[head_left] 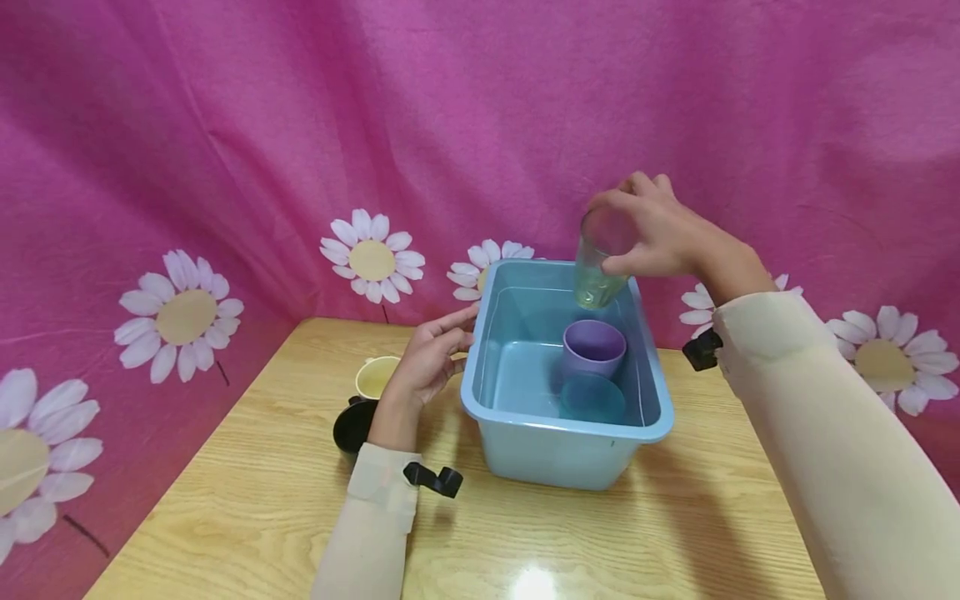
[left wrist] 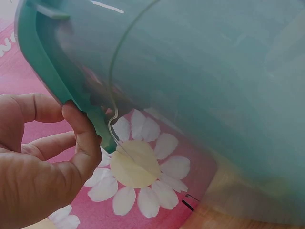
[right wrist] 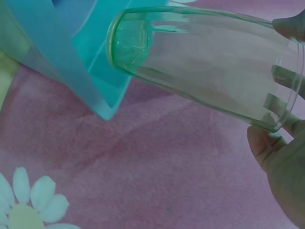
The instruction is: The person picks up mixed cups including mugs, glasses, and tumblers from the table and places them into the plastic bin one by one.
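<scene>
A clear, faintly green drinking glass (head_left: pixel 592 279) is held by my right hand (head_left: pixel 656 229) over the back right of a blue plastic tub (head_left: pixel 555 429). In the right wrist view, the fingers and thumb grip the glass (right wrist: pixel 200 67) around its rim, with its base toward the tub. At the tub's left side, my left hand (head_left: pixel 431 358) holds the rim; the left wrist view shows the thumb and fingers pinching its edge (left wrist: pixel 71 90). Inside the tub are a purple cup (head_left: pixel 594 354) and a translucent teal item (head_left: pixel 592 398) in front of it.
Left of the tub, a pale yellow cup (head_left: pixel 375 379) and a black cup (head_left: pixel 354 429) stand on the wooden table (head_left: pixel 525 533), partly hidden by my left arm. A pink cloth (head_left: pixel 480 125) with daisies hangs right behind the tub.
</scene>
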Motion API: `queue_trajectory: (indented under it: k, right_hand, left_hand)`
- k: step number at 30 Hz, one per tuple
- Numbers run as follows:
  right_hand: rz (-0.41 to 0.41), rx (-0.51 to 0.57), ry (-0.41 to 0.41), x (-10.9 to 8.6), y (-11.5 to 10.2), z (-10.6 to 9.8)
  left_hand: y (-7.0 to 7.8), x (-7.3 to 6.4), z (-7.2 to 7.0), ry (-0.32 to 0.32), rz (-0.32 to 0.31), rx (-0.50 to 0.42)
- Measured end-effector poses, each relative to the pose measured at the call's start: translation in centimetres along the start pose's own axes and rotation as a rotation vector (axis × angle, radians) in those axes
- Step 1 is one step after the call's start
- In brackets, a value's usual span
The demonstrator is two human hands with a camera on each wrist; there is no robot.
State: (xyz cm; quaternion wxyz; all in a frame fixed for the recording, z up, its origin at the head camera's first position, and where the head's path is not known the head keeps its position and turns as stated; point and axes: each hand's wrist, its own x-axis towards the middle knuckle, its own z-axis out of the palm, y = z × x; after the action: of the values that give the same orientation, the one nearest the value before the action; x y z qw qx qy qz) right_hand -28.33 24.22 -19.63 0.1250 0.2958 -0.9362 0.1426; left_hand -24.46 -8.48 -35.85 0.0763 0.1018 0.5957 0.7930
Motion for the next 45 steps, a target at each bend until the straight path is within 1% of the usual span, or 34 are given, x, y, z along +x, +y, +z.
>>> queue_trajectory:
  k: [5,9,12,18,22,27,34,41,45]
  right_hand:
    - [0.053,0.017,-0.031,0.0,0.1,1.1]
    - [0.072,0.028,-0.018,0.0,0.5,1.7]
    - [0.07,0.036,-0.008,0.2,1.0,2.3]
    - [0.034,0.054,0.007,0.5,1.9,3.7]
    - [0.036,0.067,0.009,0.7,2.3,4.4]
    - [0.071,0.073,-0.031,0.5,2.6,5.1]
    - [0.065,0.078,-0.05,0.3,3.2,6.0]
    - [0.115,0.093,-0.086,-0.1,3.6,6.7]
    - [0.128,0.101,-0.096,-0.5,4.2,7.2]
  left_hand:
    - [0.0,0.0,0.1,-0.002,-0.008,0.01]
    - [0.2,0.1,0.1,-0.009,0.001,0.02]
    - [0.2,0.2,0.1,-0.008,0.003,0.015]
    - [0.1,0.2,-0.1,-0.008,-0.002,0.011]
    - [0.1,0.1,-0.2,-0.014,0.002,0.02]
    - [0.1,0.2,-0.2,-0.009,0.001,0.017]
    - [0.1,0.2,-0.3,-0.014,0.008,0.013]
    - [0.1,0.1,-0.2,-0.014,0.006,0.004]
    - [0.1,0.0,-0.1,-0.008,0.004,0.003]
